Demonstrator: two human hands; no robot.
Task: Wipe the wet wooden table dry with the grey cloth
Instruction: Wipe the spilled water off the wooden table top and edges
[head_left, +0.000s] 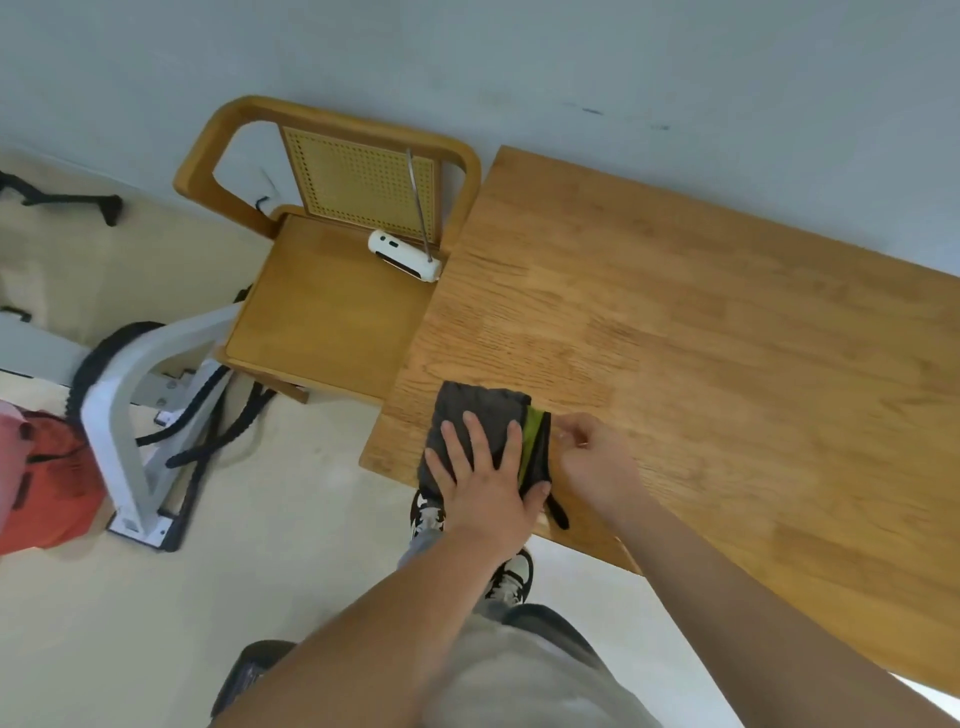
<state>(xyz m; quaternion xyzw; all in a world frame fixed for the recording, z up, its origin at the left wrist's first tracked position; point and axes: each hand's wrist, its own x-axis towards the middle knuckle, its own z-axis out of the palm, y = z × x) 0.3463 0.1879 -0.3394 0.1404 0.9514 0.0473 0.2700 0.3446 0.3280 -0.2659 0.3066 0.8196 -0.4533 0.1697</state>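
With the grey cloth (480, 415) lying at the tabletop's (701, 322) near corner, left hand (485, 475) pressed flat and released on it, right hand (597, 457) pinching its edge, keep it folded flat and wipe in overlapping strokes.

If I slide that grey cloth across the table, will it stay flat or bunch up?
The grey cloth looks soft and floppy: it lies folded, with a strip trailing over the table edge. It will probably bunch unless pressed flat, as the left hand does now. The right hand pinching its edge suggests it's light.
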